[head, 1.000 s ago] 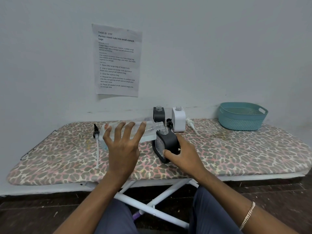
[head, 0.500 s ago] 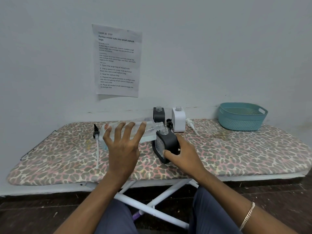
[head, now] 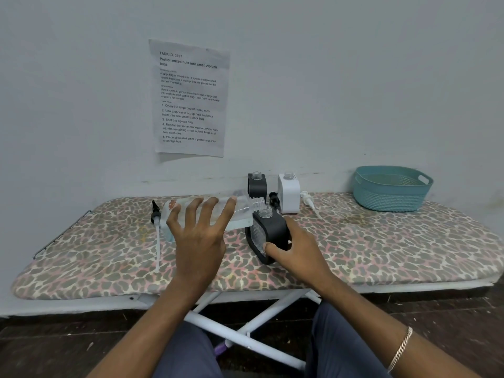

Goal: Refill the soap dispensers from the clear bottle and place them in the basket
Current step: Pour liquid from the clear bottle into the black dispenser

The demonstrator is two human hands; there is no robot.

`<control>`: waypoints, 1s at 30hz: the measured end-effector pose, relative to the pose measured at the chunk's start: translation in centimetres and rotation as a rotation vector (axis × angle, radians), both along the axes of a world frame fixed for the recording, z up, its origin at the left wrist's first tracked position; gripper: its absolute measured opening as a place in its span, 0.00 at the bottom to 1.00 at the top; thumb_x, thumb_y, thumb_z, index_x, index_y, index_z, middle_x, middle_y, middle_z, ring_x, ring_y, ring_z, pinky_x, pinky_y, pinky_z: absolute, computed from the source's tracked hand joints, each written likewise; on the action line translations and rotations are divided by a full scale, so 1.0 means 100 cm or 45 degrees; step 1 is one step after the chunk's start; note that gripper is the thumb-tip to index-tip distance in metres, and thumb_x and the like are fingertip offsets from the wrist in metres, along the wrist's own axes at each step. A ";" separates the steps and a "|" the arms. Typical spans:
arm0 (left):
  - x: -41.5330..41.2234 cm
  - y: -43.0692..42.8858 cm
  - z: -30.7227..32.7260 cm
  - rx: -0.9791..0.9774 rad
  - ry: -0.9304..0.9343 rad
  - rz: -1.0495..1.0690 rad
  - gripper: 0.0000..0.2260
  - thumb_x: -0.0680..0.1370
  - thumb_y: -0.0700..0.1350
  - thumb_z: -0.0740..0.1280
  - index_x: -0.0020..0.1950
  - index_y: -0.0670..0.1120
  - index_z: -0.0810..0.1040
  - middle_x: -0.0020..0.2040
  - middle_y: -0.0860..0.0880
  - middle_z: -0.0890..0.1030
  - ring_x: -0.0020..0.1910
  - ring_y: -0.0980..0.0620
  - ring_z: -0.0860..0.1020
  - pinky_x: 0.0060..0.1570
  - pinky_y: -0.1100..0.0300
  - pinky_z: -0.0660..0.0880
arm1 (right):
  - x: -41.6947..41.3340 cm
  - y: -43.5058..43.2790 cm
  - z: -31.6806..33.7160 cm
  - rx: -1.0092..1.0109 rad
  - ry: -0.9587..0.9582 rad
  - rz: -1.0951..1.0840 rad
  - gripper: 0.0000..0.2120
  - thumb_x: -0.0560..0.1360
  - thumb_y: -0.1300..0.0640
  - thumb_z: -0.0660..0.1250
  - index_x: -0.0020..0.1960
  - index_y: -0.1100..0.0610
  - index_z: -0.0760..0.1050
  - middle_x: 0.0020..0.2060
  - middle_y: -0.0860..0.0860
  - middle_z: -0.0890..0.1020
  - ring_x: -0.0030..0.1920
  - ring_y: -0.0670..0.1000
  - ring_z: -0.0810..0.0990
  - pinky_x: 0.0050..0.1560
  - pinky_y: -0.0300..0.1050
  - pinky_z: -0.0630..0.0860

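- Near the middle of the ironing board (head: 381, 246), toward its front edge, both hands work together.
- L hand (head: 199, 241): fingers spread & wrapped over the top of the clear bottle (head: 242, 214); thumb hidden. Bottle is held on its side, uncapped neck pointing right, just above the dispenser's mouth.
- R hand (head: 297, 252): grips the black dispenser (head: 272, 230), thumb on its clear front face, fingers round the back. Dispenser leans left toward the bottle.
- Handling, my guess: bottle looks like thin, soft plastic, so a hard squeeze would prob dent it & spurt; fill level hard to tell. Best held round mid-body.
- Dispenser: rigid shell, narrow mouth, likely light & tippy; hold low, by the sides.
- Back edge: 2nd black dispenser (head: 257, 185) & white dispenser (head: 288, 195), both w/o pumps.
- Back-right corner: teal basket (head: 390, 197), well apart.
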State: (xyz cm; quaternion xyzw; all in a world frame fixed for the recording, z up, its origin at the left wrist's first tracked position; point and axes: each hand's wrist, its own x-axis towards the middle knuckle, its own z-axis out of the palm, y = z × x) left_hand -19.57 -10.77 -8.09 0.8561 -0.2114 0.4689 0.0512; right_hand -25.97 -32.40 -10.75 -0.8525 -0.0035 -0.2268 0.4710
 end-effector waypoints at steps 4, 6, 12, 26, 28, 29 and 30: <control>0.001 0.000 0.000 0.002 0.001 0.000 0.39 0.66 0.29 0.71 0.75 0.52 0.77 0.67 0.45 0.80 0.68 0.37 0.77 0.69 0.32 0.63 | 0.000 0.000 0.001 0.007 -0.006 0.002 0.27 0.69 0.38 0.70 0.65 0.45 0.74 0.48 0.39 0.82 0.49 0.35 0.80 0.44 0.26 0.73; 0.001 0.000 0.001 0.002 0.000 0.000 0.39 0.66 0.29 0.71 0.75 0.52 0.77 0.67 0.45 0.80 0.68 0.38 0.76 0.69 0.32 0.63 | 0.000 0.000 0.001 0.008 -0.005 0.005 0.27 0.69 0.38 0.70 0.65 0.45 0.74 0.49 0.39 0.83 0.49 0.35 0.80 0.44 0.27 0.73; 0.002 0.000 0.000 0.005 -0.004 -0.002 0.38 0.66 0.29 0.70 0.75 0.52 0.77 0.67 0.45 0.79 0.68 0.37 0.76 0.69 0.32 0.63 | 0.000 0.000 0.000 0.009 0.011 0.005 0.26 0.70 0.38 0.70 0.65 0.44 0.73 0.50 0.39 0.82 0.50 0.35 0.79 0.44 0.26 0.74; 0.002 0.000 -0.001 -0.010 -0.002 -0.027 0.38 0.66 0.28 0.70 0.74 0.52 0.78 0.67 0.45 0.80 0.68 0.37 0.77 0.68 0.32 0.63 | 0.000 -0.001 0.000 0.006 0.019 -0.004 0.23 0.70 0.40 0.71 0.63 0.46 0.74 0.47 0.39 0.82 0.48 0.35 0.79 0.42 0.27 0.73; 0.002 -0.001 -0.001 -0.015 -0.002 -0.034 0.38 0.66 0.28 0.70 0.74 0.52 0.78 0.67 0.44 0.80 0.68 0.37 0.77 0.69 0.32 0.63 | 0.000 0.000 0.000 0.009 0.016 -0.005 0.22 0.70 0.40 0.71 0.62 0.45 0.74 0.46 0.39 0.81 0.47 0.35 0.79 0.42 0.27 0.72; 0.003 -0.001 -0.001 -0.016 -0.005 -0.038 0.38 0.67 0.28 0.70 0.74 0.52 0.78 0.67 0.44 0.80 0.68 0.37 0.77 0.68 0.32 0.63 | 0.000 0.000 0.000 0.011 0.016 -0.005 0.22 0.70 0.40 0.71 0.62 0.45 0.74 0.46 0.39 0.81 0.47 0.35 0.79 0.42 0.27 0.72; 0.003 0.000 -0.001 -0.015 -0.009 -0.041 0.38 0.67 0.28 0.70 0.74 0.52 0.78 0.67 0.44 0.80 0.68 0.37 0.77 0.68 0.32 0.63 | 0.000 0.000 0.000 0.012 0.017 -0.007 0.23 0.70 0.40 0.71 0.62 0.45 0.74 0.46 0.39 0.82 0.48 0.35 0.79 0.42 0.27 0.73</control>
